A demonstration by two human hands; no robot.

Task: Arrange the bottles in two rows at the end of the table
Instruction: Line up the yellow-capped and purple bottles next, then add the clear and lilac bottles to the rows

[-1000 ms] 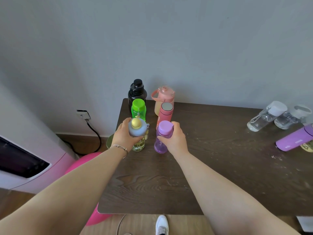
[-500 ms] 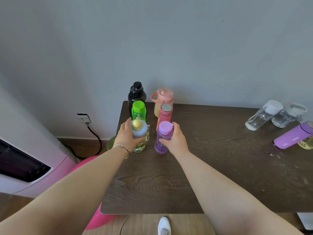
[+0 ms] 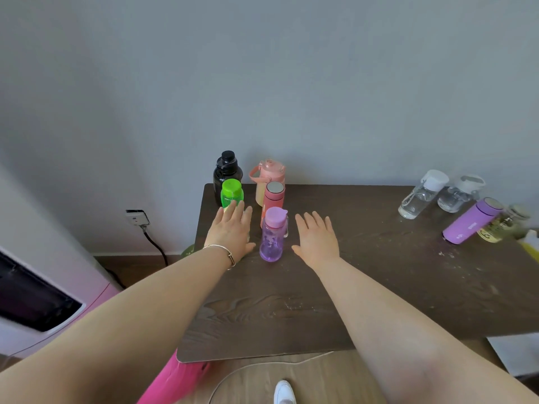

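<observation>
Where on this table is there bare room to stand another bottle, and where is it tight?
Free: the table between the right hand and the lying purple flask, and the near stretch between the forearms. Crowded: the far left end, where the black bottle, green bottle, pink jug, pink flask and purple bottle stand close, the left hand over them.

Dark brown wood-grain table (image 3: pixel 379 287). Far left: black bottle (image 3: pixel 227 174), bright green bottle (image 3: pixel 232 193), pale pink jug (image 3: pixel 269 177), coral-pink flask with silver cap (image 3: pixel 274 198), translucent violet bottle with lilac lid (image 3: pixel 272 237). Far right: two clear bottles with white caps (image 3: pixel 421 196), matte purple flask (image 3: pixel 471 221).
</observation>
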